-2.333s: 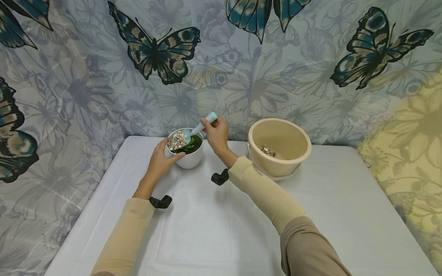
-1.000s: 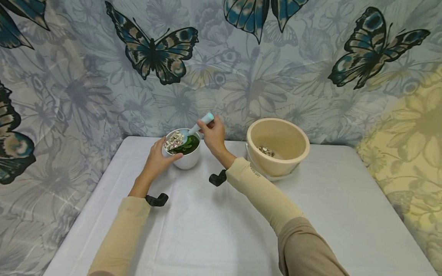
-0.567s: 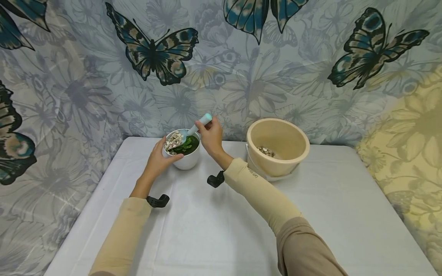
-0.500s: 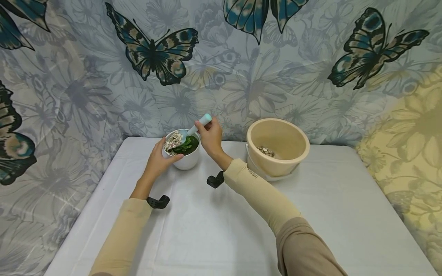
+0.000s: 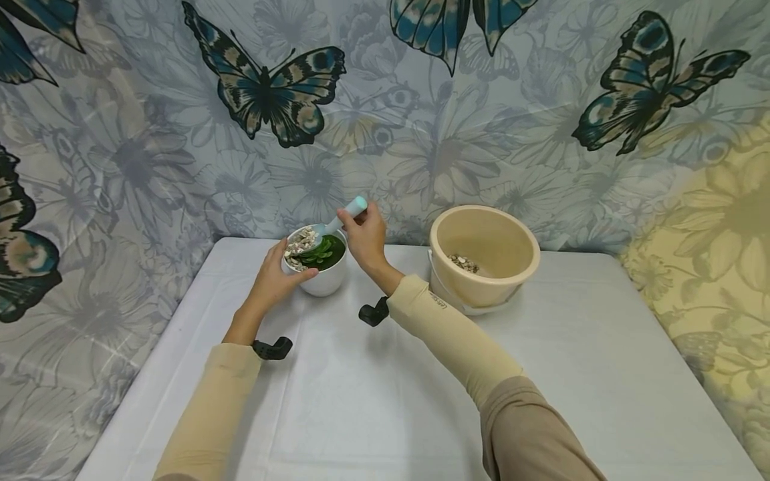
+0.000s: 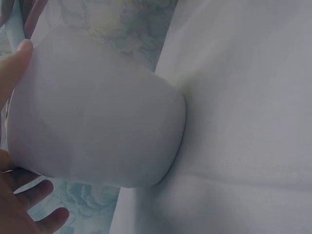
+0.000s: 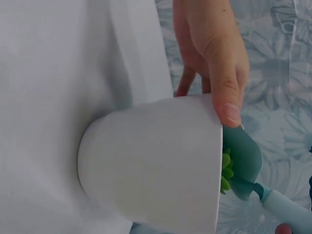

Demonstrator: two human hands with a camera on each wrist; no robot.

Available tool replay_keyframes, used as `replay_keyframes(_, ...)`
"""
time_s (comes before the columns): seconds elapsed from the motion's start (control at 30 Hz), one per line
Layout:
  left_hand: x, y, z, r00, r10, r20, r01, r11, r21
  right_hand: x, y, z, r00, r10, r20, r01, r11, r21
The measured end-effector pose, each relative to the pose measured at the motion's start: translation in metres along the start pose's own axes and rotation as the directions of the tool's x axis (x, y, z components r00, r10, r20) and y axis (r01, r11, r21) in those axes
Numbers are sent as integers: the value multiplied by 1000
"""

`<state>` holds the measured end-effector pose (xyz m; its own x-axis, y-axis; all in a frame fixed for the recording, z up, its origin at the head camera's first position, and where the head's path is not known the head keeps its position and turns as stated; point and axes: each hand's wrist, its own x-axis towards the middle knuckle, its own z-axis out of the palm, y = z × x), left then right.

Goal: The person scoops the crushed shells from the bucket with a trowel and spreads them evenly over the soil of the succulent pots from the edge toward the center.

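Observation:
Near the table's far edge stands a white pot [image 5: 325, 284] with a green leafy plant [image 5: 320, 252] and pale pebbles [image 5: 301, 240] in its left part. My left hand [image 5: 271, 277] holds the pot by its rim, thumb in front and fingers round the left side. The pot's smooth wall [image 6: 97, 112] fills much of the left wrist view. My right hand [image 5: 368, 237] grips the handle of a light blue garden trowel [image 5: 347, 214]. In the right wrist view the trowel blade [image 7: 247, 153] reaches over the rim beside green leaves [image 7: 226, 170].
To the right stands a larger cream bucket [image 5: 487, 294] with a small heap of pebbles [image 5: 464, 264] at its bottom. White cloth [image 5: 361, 401] covers the table. Behind it hangs a patterned fabric backdrop [image 5: 421, 160] with butterflies, close to the pot and the bucket.
The trowel and my right hand have shifted slightly left over the pot. The pebble heap on the left looks flatter, and more leaves show. My left hand has stayed on the pot.

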<state>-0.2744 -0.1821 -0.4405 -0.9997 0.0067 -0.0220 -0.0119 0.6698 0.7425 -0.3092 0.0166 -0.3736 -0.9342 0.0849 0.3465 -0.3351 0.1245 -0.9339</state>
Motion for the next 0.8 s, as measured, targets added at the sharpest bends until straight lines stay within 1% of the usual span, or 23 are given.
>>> replay_keyframes(0.1,2,-1,0,1000,1,14,-1,1000,-4,0,0,0,1000,4,14,-4,1000,-3)
replay_keyframes(0.2,2,-1,0,1000,-4,11,4,1000,-5,0,1,-2,999,4,36,-3,1000,-2)
replay_keyframes(0.4,0,-1,1,1000,-13,2,13,1000,-9,0,4,-5,993,-4,120,2,1000,15)
replay_keyframes(0.47,-1,-1,1,1000,-16,-3,16,1000,-11,-1,4,-6,990,-11,137,8,1000,23)
replay_keyframes(0.67,-6,5,4,999,-32,-29,31,999,-15,-3,4,-8,991,-26,133,24,1000,17)
replay_keyframes(0.8,-8,3,4,999,-22,-38,22,1000,-17,-4,4,-7,992,-34,123,33,999,9)
